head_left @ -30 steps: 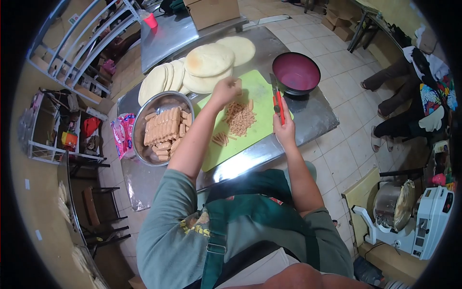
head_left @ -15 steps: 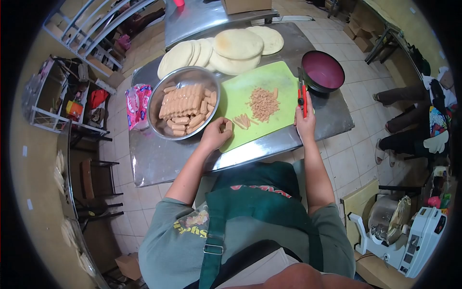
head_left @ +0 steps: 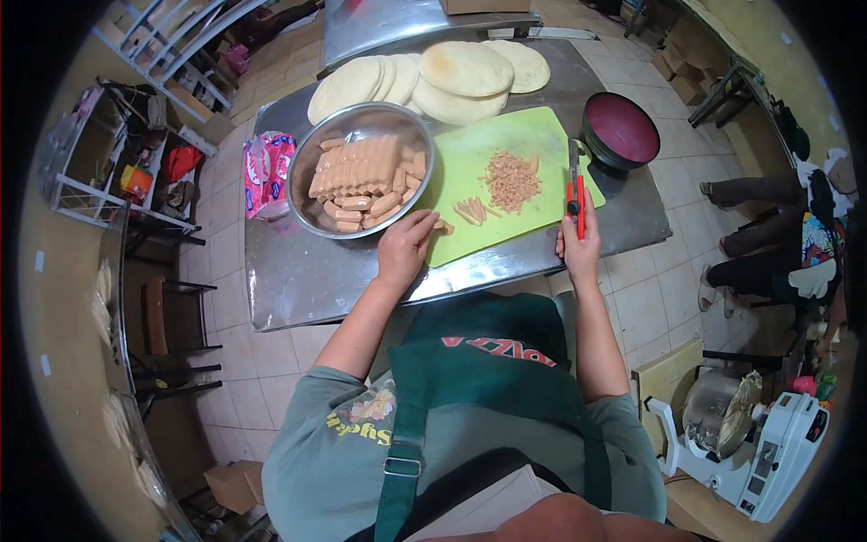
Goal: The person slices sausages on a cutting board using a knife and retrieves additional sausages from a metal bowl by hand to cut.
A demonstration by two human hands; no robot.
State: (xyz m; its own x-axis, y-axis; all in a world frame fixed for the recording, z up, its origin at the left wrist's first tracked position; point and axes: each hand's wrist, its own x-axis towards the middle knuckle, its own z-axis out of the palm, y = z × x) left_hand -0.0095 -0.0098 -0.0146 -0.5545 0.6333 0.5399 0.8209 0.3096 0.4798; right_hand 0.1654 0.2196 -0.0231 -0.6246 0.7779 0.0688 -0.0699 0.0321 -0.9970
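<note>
My left hand (head_left: 404, 247) is at the lower left edge of the green cutting board (head_left: 456, 172), its fingers closed on a small sausage piece (head_left: 443, 228). In my right hand (head_left: 581, 246) is a red utility knife (head_left: 580, 191), blade pointing away from me over the board's right edge. A heap of diced sausage (head_left: 512, 181) lies on the board, with several sausage strips (head_left: 473, 210) in front of it. Left of the board stands a steel bowl (head_left: 301, 185) full of sausages (head_left: 357, 170), some still in a joined block.
Round flatbreads (head_left: 465, 70) overlap along the back of the metal table (head_left: 298, 294). A dark red bowl (head_left: 621, 131) stands at the right, a pink plastic packet (head_left: 268, 176) at the left. Another person's legs (head_left: 754, 190) show at far right, above a white machine (head_left: 777, 461).
The view has shifted, so the table items appear further right. My left hand has moved the sausage piece onto the board's edge. The knife stays in my right hand.
</note>
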